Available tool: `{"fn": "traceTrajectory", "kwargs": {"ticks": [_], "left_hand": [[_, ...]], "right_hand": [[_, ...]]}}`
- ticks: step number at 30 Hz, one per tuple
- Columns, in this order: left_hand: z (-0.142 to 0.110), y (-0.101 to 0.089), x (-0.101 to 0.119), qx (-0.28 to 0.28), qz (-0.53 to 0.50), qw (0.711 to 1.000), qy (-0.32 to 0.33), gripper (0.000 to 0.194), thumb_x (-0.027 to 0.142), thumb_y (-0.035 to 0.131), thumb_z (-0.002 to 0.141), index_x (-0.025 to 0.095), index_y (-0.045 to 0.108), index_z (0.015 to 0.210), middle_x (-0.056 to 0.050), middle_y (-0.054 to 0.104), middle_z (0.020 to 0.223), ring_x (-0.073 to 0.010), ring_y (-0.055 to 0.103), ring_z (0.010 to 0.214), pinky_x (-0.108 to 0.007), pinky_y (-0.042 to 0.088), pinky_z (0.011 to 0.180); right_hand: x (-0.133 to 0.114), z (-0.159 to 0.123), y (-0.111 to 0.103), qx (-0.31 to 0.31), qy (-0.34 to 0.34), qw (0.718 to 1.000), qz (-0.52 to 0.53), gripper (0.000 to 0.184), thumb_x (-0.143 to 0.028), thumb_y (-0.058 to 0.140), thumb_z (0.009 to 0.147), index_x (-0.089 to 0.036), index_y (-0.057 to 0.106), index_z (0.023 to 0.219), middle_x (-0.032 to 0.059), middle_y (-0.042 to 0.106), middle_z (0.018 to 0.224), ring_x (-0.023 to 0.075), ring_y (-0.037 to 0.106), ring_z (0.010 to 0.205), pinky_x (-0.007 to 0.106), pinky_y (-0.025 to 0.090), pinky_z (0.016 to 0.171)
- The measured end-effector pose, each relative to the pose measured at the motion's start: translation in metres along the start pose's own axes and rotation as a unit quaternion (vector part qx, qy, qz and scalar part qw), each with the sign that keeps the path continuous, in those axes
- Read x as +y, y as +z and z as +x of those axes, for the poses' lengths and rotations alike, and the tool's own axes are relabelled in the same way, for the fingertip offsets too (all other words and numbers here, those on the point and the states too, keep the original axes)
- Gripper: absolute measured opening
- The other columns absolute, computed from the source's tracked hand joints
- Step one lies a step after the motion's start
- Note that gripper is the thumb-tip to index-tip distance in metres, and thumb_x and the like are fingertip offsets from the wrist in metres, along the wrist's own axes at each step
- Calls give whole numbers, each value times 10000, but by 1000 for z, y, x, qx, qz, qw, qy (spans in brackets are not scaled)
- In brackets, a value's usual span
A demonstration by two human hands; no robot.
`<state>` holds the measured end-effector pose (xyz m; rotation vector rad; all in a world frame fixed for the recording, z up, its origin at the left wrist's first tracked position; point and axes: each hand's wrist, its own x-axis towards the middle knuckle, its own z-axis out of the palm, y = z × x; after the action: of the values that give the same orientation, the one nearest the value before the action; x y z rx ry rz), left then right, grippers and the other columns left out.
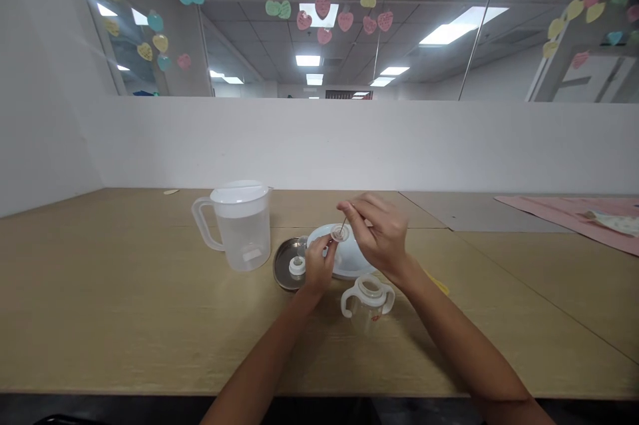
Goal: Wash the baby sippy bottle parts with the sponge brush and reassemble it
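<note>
My left hand is closed on the edge of a small, round, translucent bottle nipple, held up above the table. Pinched in my right hand is a thin dark stick, its lower end at the middle of the nipple. Below my hands stands a clear baby bottle, upright and without a lid, with two white handles. A white bottle collar lies in a round metal dish, partly hidden by my left hand. Behind both hands is a pale blue basin.
A lidded plastic pitcher with clear liquid stands left of the dish. Something yellow lies by my right forearm. A pink cloth covers the far right of the wooden table, which meets a white wall at the back.
</note>
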<state>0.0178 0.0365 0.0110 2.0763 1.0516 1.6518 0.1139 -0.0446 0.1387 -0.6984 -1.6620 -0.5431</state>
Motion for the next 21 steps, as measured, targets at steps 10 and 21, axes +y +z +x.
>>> {"fn": "traceTrajectory", "kwargs": {"ticks": [10, 21], "left_hand": [[-2, -4, 1, 39, -12, 999, -30, 226, 305, 513, 873, 175, 697, 869, -58, 716, 841, -171, 627, 762, -273, 461, 722], [-4, 0, -6, 21, 16, 1000, 9, 206, 309, 553, 859, 177, 703, 907, -69, 724, 910, -182, 651, 799, -310, 491, 780]], "right_hand": [[38, 13, -43, 239, 156, 957, -48, 303, -423, 481, 888, -196, 680, 859, 8, 574, 616, 119, 524, 515, 262, 414, 498], [165, -35, 16, -149, 552, 800, 185, 131, -191, 589, 787, -87, 616, 712, 43, 587, 572, 74, 507, 447, 179, 416, 395]]}}
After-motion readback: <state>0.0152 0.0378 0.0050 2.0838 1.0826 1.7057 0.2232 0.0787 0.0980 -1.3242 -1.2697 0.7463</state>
